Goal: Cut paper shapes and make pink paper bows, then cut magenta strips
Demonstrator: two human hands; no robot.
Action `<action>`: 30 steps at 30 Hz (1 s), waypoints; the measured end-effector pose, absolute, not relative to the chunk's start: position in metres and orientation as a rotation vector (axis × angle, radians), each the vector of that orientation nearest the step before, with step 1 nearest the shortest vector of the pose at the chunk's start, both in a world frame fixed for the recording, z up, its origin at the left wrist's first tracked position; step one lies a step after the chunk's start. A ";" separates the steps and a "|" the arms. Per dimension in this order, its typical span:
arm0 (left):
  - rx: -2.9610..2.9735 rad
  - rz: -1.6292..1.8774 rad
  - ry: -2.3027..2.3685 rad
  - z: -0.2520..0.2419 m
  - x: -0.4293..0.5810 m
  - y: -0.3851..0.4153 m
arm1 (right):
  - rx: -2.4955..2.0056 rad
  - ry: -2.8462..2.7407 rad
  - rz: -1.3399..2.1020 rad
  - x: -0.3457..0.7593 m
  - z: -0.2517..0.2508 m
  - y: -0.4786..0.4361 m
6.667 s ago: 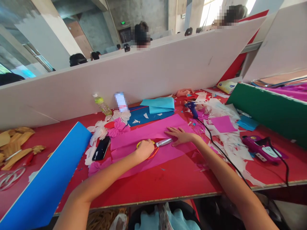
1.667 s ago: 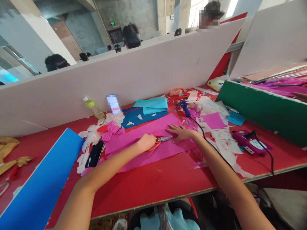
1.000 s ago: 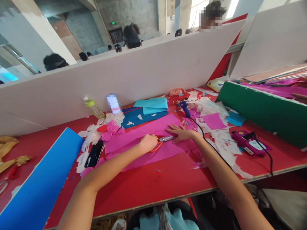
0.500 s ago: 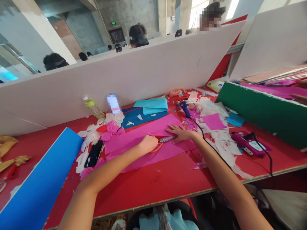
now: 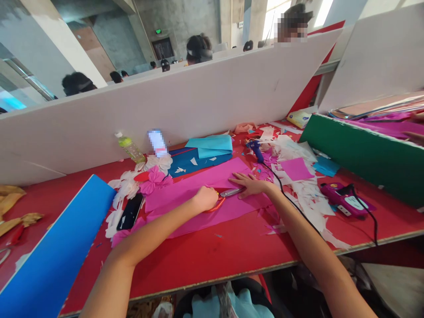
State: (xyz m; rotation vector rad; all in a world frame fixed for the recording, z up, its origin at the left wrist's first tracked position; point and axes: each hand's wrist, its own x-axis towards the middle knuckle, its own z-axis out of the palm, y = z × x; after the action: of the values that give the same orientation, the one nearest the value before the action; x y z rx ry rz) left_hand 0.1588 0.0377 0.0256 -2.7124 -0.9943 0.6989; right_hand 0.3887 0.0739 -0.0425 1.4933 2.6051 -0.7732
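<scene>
The left hand (image 5: 204,198) closes around the orange-handled scissors (image 5: 217,202), their blades over the pink paper (image 5: 212,219), while the right hand (image 5: 251,184), spread flat just beyond the blades, presses the sheet steady.

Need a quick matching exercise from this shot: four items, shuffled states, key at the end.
Items:
1. Orange-handled steel scissors
2. Person's right hand
3. Blue hot glue gun
4. Black smartphone

States:
A. On the red tabletop, beside white paper flowers
B. Flat on the pink paper sheet
C. Gripped in the left hand
D. Among paper scraps

Pairs: 1-C, 2-B, 3-D, 4-A
</scene>
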 end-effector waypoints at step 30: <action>-2.706 0.518 -1.154 0.011 0.107 0.028 | 1.682 2.588 -0.681 0.418 -0.042 0.051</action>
State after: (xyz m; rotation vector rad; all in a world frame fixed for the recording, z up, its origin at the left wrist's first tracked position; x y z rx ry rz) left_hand 0.1071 0.0284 0.0115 -2.7055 -1.1541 0.5180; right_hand 0.4179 0.0511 -0.0415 1.6820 2.5877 -0.6808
